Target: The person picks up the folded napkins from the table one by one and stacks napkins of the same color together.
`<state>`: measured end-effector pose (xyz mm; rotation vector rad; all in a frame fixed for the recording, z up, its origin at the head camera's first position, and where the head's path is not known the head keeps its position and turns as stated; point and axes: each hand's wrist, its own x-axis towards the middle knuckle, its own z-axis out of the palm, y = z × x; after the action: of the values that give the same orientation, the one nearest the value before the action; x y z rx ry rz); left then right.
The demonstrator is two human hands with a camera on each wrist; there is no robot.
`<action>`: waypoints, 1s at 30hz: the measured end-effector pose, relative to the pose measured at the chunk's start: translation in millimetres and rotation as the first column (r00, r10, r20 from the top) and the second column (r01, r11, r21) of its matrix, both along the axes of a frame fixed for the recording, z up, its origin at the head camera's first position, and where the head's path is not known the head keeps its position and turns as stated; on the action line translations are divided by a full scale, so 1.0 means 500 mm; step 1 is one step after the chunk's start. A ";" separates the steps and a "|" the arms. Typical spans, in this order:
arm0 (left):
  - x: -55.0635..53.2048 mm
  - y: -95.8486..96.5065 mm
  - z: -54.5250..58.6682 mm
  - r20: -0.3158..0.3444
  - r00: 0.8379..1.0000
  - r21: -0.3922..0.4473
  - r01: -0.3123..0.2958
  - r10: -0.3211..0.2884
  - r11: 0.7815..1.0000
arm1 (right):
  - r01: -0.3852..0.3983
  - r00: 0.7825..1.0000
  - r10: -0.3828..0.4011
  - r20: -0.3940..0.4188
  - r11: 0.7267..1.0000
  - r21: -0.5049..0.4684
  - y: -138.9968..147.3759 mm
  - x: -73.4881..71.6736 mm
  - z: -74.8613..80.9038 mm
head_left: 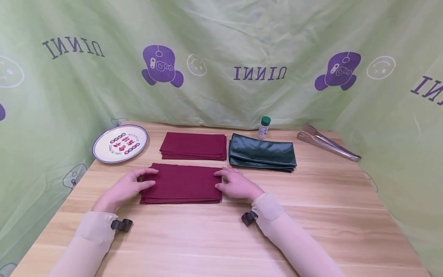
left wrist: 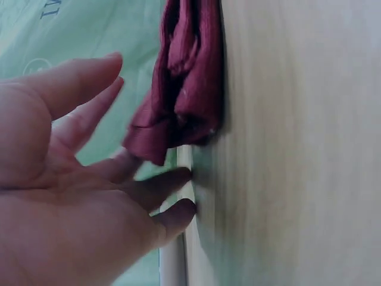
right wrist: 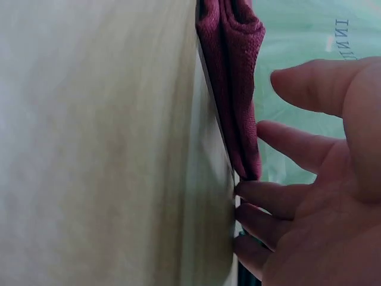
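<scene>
A folded dark red cloth (head_left: 185,184) lies flat on the wooden table, its long side running left to right. My left hand (head_left: 129,186) is at its left end, fingers spread and thumb and fingertips right at the edge. At the opposite end my right hand (head_left: 237,184) has its fingers extended, the tips at the cloth's right edge. Seen from the left wrist, the folded layers of the red cloth (left wrist: 193,89) stand beyond loosely spread fingers. In the right wrist view the lower fingertips (right wrist: 247,189) meet the table close to the cloth's corner.
Behind lies a second folded dark red cloth (head_left: 194,145), with a folded dark green cloth (head_left: 262,152) to its right. A white plate (head_left: 119,144) sits at the back left. A green-capped bottle (head_left: 264,128) and metal tongs (head_left: 328,144) are at the back right. Green curtains (head_left: 221,96) enclose the table.
</scene>
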<state>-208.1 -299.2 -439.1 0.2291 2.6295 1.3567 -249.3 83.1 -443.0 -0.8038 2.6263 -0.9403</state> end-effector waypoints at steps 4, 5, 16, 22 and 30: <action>0.005 0.000 -0.001 0.007 0.999 0.084 -0.047 0.047 0.995 | 0.084 0.994 -0.069 0.081 0.976 -0.201 -0.004 0.003 -0.002; 0.006 -0.001 -0.001 0.007 0.998 0.107 -0.062 0.061 0.992 | 0.115 0.990 -0.089 0.110 0.959 -0.261 -0.005 0.002 -0.003; 0.004 0.000 -0.010 -0.062 0.996 0.284 -0.047 0.067 0.958 | 0.348 0.912 -0.175 0.370 0.807 -0.476 -0.028 0.004 -0.027; 0.000 -0.004 -0.017 -0.020 0.997 0.229 -0.074 0.081 0.971 | 0.395 0.898 -0.231 0.374 0.797 -0.457 -0.033 0.008 -0.024; -0.002 -0.006 -0.018 0.027 0.996 0.218 -0.087 0.083 0.972 | 0.436 0.865 -0.190 0.464 0.741 -0.511 -0.042 0.015 -0.018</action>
<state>-209.0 -302.4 -448.0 0.1337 2.4994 1.6707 -241.8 62.1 -451.7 -0.2071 2.1410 -1.8815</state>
